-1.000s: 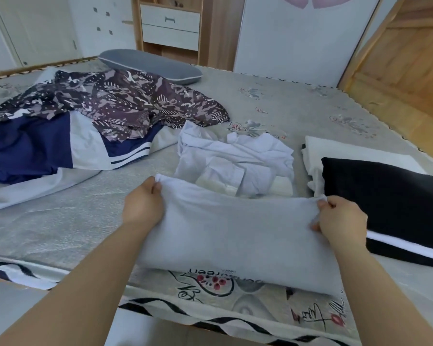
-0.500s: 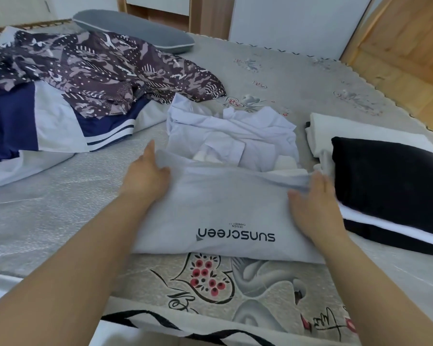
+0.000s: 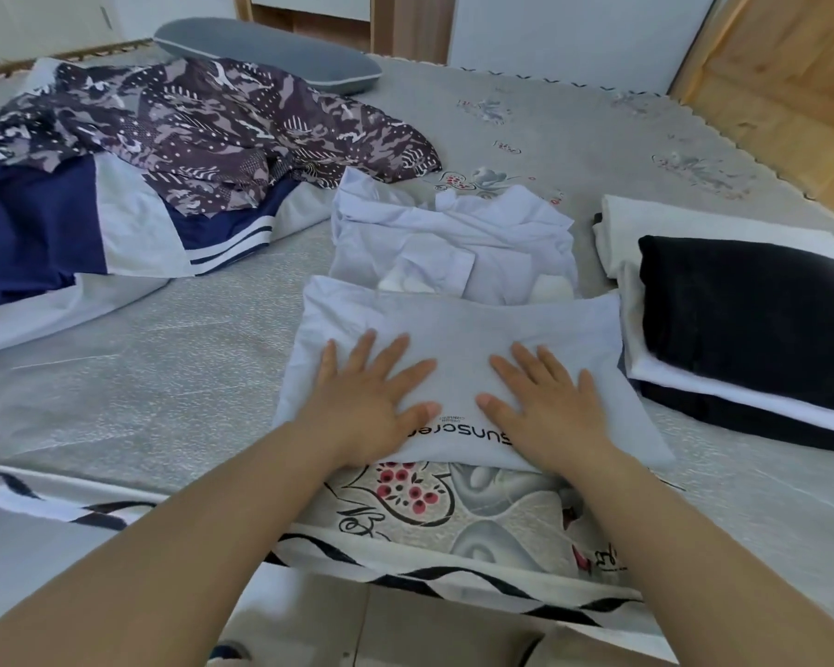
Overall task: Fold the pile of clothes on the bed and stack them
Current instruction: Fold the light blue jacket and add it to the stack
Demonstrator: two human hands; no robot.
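One bed (image 3: 174,387), grey textured cover, scalloped far edge. One grey oblong pillow (image 3: 266,55) at the far side. Unfolded clothes, far left: one navy-and-white garment (image 3: 68,233), one dark patterned garment (image 3: 222,132) draped over it. One crumpled pale shirt (image 3: 453,243) at centre. One folded stack (image 3: 742,320) at right, black and white layers. One folded pale grey shirt (image 3: 453,324), rectangular, printed lettering, at the near edge. Left hand (image 3: 371,402) and right hand (image 3: 545,406): both flat, fingers spread, pressing on that shirt.

Bright, even daylight with soft shadows; sharp centre, wide-angle bending toward the edges.
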